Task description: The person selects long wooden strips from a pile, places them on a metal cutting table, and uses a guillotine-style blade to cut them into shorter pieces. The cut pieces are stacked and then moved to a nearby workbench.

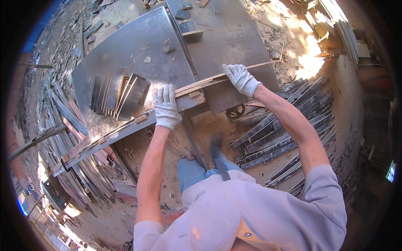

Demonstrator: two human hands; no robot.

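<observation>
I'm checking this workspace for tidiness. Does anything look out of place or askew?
Yes. The dark boards on the left part of the tabletop lean and fan out unevenly rather than lying square. Beyond them, a loose brownish chunk sits by itself. On the ground at left, the long strips lie splayed and crossing.

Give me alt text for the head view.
The pale-knit-gloved right hand lies over a long, thin wooden strip at a dark, flat tabletop; the likewise gloved left hand is by the strip's visible left end. Thin dark boards rest left on the tabletop.
</observation>
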